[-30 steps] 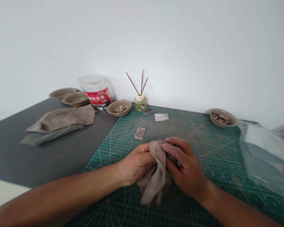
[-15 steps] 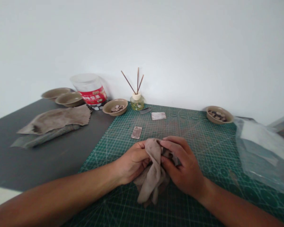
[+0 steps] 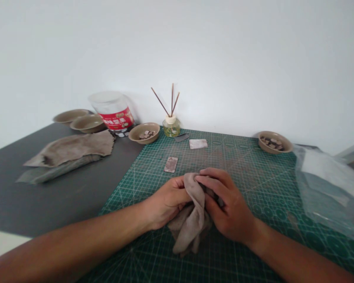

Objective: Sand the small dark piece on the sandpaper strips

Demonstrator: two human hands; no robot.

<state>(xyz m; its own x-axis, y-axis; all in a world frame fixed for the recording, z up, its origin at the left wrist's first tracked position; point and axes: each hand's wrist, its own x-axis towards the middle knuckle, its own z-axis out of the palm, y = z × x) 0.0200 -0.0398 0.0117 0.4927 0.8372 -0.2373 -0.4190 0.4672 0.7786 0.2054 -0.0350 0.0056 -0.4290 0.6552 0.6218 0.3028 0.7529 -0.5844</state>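
Right hand (image 3: 228,212) crept over cloth (image 3: 190,226), gripping; left hand (image 3: 164,202) fingers (image 3: 177,192) pinching.

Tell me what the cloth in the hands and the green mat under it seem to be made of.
The cloth looks like soft matte taupe fabric, perhaps microfibre or suede; it bunches in limp folds. The cutting mat is likely vinyl or rubber, with a low sheen and a printed white grid.
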